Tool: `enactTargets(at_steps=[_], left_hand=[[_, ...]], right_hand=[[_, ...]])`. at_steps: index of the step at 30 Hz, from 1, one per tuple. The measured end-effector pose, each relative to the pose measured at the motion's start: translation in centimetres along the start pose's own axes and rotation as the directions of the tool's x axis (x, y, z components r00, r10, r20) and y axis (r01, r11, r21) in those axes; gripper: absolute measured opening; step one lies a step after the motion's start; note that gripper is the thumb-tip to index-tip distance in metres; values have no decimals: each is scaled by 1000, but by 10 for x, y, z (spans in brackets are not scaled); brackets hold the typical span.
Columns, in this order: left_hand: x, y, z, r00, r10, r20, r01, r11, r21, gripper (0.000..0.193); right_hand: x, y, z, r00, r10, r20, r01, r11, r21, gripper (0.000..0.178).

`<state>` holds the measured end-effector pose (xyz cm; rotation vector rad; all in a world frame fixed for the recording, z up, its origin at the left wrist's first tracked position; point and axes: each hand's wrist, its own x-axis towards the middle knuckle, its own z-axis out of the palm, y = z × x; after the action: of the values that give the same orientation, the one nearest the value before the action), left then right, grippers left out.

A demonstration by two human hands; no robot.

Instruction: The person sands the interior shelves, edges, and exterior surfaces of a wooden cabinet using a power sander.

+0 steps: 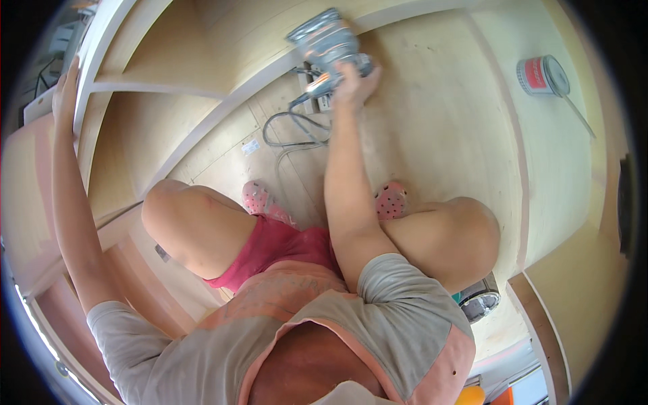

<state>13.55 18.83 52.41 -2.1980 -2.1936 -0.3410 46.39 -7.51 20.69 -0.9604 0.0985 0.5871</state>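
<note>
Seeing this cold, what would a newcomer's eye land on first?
Probably the blurred grey-blue power tool with orange trim, held in the person's right grip at top centre. Next, the red-labelled can at upper right, a thin stick slanting beside it. Then the spotted pink clogs near the middle.

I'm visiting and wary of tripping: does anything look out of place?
The grey cable lies in loose loops on the wooden surface ahead of the pink shoes, rather untidily, near the right hand holding a power tool. I see no spill.
</note>
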Motion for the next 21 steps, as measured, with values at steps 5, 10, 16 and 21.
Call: enactTargets(at_steps=[5,10,16,21], left_hand=[[-16,8,6,996,-88,33,91,992,-84,74],[-11,4,-1,999,-35,5,36,998,-56,74],[12,-8,13,1000,28,-13,-28,999,21,84],[12,-11,6,998,30,-54,-26,996,86,82]], right_hand=[[-19,7,-1,995,-76,61,89,961,-260,60],[31,-12,-2,996,-38,-84,36,999,-25,55],[148,-33,-39,991,-54,-123,71,988,139,37],[196,-70,-51,981,189,43,-194,956,221,27]])
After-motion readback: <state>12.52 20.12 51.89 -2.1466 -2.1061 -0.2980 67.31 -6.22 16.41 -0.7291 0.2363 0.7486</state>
